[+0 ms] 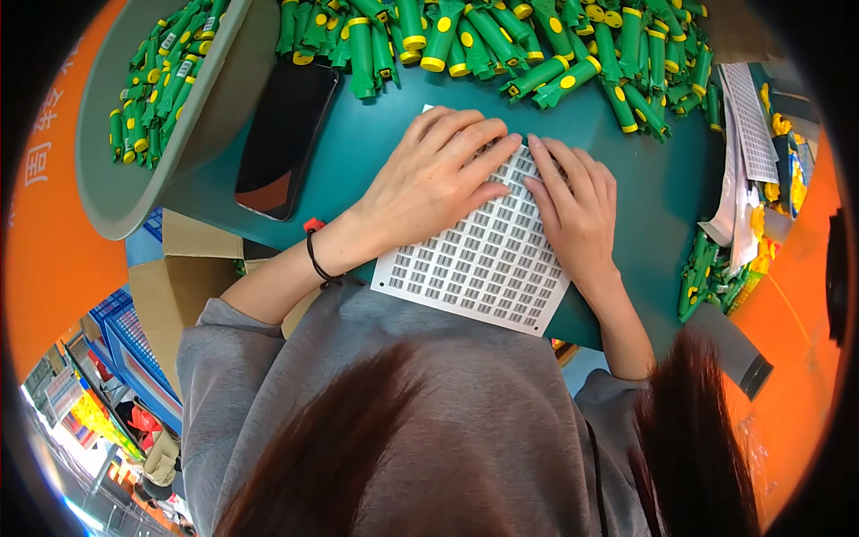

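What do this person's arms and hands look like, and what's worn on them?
The left hand and right hand are ungloved. A thin black band with a small red piece circles the left wrist; none shows on the right. Loose grey fabric sleeves end near the elbows.

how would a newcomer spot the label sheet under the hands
On the teal tabletop, find the left hand and right hand. Askew beneath them lies a white label sheet with rows of small dark prints. Unlike the similar sheet at far right, hands rest on it.
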Available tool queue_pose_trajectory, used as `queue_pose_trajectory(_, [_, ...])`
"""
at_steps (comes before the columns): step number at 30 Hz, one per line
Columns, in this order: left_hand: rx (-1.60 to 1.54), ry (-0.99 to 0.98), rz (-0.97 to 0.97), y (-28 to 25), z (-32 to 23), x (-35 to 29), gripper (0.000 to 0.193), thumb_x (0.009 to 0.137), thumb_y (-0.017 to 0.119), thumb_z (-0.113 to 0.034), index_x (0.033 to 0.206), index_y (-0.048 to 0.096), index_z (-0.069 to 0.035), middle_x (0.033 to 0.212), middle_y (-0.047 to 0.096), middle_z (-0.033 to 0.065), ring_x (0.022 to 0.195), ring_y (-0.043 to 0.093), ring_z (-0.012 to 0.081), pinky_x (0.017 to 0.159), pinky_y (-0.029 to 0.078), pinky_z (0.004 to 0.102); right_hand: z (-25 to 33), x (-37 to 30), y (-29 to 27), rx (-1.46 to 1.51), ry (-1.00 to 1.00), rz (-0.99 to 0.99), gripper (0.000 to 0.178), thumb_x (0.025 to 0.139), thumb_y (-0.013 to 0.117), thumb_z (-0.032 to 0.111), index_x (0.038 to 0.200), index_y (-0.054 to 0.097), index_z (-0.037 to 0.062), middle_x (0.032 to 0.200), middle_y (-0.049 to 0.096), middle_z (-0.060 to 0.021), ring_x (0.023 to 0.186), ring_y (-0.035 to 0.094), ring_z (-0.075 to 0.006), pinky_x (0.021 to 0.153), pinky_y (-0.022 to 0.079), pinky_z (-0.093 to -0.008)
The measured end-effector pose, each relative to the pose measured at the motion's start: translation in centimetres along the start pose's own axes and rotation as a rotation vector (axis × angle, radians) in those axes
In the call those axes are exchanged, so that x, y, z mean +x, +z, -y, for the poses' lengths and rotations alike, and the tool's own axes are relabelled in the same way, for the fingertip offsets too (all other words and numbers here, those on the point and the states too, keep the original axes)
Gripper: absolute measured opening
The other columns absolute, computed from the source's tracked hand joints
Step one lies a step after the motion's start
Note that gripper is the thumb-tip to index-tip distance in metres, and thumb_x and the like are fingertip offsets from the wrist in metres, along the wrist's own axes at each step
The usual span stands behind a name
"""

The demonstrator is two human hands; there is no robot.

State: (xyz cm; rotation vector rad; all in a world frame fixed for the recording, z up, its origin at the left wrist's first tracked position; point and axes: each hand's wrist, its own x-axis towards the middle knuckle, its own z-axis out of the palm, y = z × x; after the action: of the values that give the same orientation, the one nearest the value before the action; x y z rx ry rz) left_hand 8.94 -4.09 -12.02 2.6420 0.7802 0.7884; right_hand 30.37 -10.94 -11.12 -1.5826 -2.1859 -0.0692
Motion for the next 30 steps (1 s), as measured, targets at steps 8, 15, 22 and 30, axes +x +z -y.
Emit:
queue_pose_trajectory(8, [-0.009, 0.008, -0.064, 0.2, -0.1, 0.0, 0.045, 0.083, 0.077, -0.025, 0.121, 0.066, -0.003, 0.124, 0.06, 0.0081, 0.12, 0.054, 0.028, 0.105, 0.043, 0.0462, 0.0, -0.6, 0.0, -0.005, -0.022, -0.039, 0.047, 0.087, 0.075, 0.014, 0.133, 0.066, 0.0113, 0.129, 0.065, -0.0045, 0.112, 0.061, -0.0236, 0.097, 0.044, -0.0383])
queue_pose_trajectory(15, [-0.022, 0.009, -0.132, -0.1, 0.2, -0.5, 0.044, 0.083, 0.077, -0.024, 0.119, 0.066, -0.001, 0.123, 0.061, 0.0079, 0.118, 0.056, 0.027, 0.103, 0.046, 0.0431, 0.4, 0.6, 0.4, -0.001, -0.063, 0.038, 0.049, 0.089, 0.074, 0.018, 0.136, 0.064, 0.0099, 0.131, 0.064, -0.0041, 0.114, 0.059, -0.0248, 0.099, 0.043, -0.0391])
queue_pose_trajectory(22, [0.073, -0.043, -0.106, -0.6, 0.5, -1.0, 0.044, 0.083, 0.078, -0.026, 0.118, 0.067, -0.002, 0.122, 0.062, 0.0079, 0.118, 0.056, 0.0263, 0.102, 0.046, 0.0425, 0.7, 0.7, 0.5, 0.028, -0.018, 0.047, 0.052, 0.089, 0.074, 0.019, 0.139, 0.062, 0.0135, 0.131, 0.062, -0.0031, 0.114, 0.058, -0.0253, 0.1, 0.042, -0.0397])
queue_pose_trajectory(30, [-0.018, -0.161, -0.193, -1.7, 1.6, -1.6, 0.042, 0.085, 0.077, -0.026, 0.118, 0.067, -0.002, 0.121, 0.063, 0.0092, 0.116, 0.058, 0.0292, 0.099, 0.047, 0.0435, 1.1, 1.5, 1.4, 0.039, -0.09, 0.07, 0.05, 0.09, 0.072, 0.017, 0.139, 0.063, 0.0195, 0.129, 0.06, -0.0023, 0.114, 0.056, -0.0254, 0.099, 0.042, -0.0406])
